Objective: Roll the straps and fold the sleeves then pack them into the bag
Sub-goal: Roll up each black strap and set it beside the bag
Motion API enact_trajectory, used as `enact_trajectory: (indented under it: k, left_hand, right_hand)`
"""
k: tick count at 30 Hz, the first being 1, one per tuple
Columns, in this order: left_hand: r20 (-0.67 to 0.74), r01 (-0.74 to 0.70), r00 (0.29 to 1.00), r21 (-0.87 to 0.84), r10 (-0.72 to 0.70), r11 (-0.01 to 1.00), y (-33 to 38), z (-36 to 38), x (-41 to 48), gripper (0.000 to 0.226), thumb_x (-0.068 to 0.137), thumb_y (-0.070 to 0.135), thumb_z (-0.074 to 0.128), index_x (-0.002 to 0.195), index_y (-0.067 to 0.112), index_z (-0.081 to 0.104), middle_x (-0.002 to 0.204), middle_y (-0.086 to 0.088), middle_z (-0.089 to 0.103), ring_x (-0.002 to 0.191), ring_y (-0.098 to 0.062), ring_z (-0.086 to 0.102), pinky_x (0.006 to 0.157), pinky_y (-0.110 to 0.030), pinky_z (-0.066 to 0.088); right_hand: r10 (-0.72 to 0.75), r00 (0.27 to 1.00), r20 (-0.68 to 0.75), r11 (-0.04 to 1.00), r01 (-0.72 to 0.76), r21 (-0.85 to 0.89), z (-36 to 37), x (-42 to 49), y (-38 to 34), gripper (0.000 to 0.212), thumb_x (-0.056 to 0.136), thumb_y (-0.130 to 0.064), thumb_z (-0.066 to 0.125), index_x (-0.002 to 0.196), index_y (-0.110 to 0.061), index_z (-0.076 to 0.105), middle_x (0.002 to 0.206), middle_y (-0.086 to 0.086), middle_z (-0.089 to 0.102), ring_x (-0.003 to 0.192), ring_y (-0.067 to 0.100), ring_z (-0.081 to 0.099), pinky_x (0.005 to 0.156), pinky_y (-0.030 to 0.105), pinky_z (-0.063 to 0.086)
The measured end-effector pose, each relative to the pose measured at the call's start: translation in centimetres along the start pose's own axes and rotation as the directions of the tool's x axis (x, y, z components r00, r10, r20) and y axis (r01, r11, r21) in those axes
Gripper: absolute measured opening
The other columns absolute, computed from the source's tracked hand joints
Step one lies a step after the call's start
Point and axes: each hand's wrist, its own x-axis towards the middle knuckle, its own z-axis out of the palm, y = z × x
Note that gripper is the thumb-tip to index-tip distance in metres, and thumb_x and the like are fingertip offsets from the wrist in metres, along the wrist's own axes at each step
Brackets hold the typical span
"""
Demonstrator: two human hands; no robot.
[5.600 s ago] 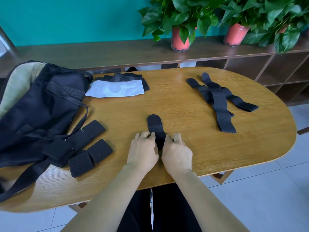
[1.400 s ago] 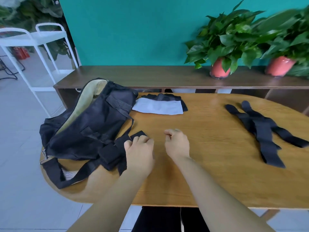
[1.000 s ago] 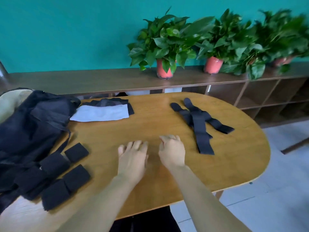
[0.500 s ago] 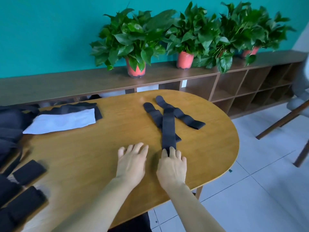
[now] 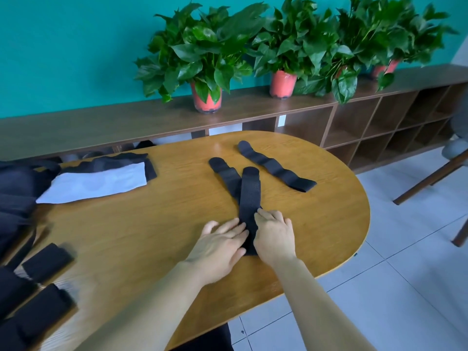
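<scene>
Black perforated fabric strap [image 5: 249, 198]: being held flat on the oval wooden table [image 5: 152, 236], with its near end lying between the two hands.
Left hand [image 5: 217, 247]: fingers being kept straight and released, laid flat on the table against the strap's left edge.
Right hand [image 5: 274, 236]: fingers bent, with the tips being pressed on the strap's right edge. Whether the strap is being grasped cannot be told.
Second black strap [image 5: 225, 173]: being crossed by the first, just beyond the fingertips.
Wavy black strap [image 5: 276, 168]: lying apart, farther beyond the right fingers.
Rolled black straps [image 5: 48, 258]: being kept well left of the left fingers, blurred.
Folded white sleeve [image 5: 93, 183]: lying beyond and left of the left fingers, with a black sleeve [image 5: 121, 159] behind it.
Black bag [image 5: 15, 188]: being cropped by the far left edge.
</scene>
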Motion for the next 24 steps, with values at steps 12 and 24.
enact_trajectory:
  k: [12, 24]
  left_hand:
    - [-0.053, -0.027, 0.998, 0.116, 0.033, 0.993, -1.2, -1.2, -5.7, 0.041, 0.101, 0.035, 0.032, 0.133, 0.025, 0.056, 0.140, 0.010, 0.051, 0.139, -0.009, 0.034, 0.110, -0.048, 0.000]
    - [-0.215, 0.134, 0.974, 0.270, -0.076, 0.954, -2.9, -0.2, -13.0, 0.027, 0.083, 0.042, 0.052, 0.085, 0.027, 0.075, 0.096, 0.014, 0.072, 0.100, -0.010, 0.065, 0.099, -0.053, 0.019]
  right_hand:
    - [0.130, 0.992, -0.008, 0.992, -0.130, 0.006, 0.8, -1.2, -1.3, 0.053, 0.092, -0.011, 0.038, 0.145, -0.015, 0.035, 0.154, -0.001, 0.030, 0.134, 0.021, 0.028, 0.101, 0.032, 0.029]
    - [0.143, 0.988, 0.055, 0.981, -0.134, -0.138, -0.1, -1.8, -3.1, 0.042, 0.090, -0.012, 0.035, 0.131, -0.016, 0.043, 0.143, 0.001, 0.041, 0.127, 0.025, 0.034, 0.098, 0.036, 0.031]
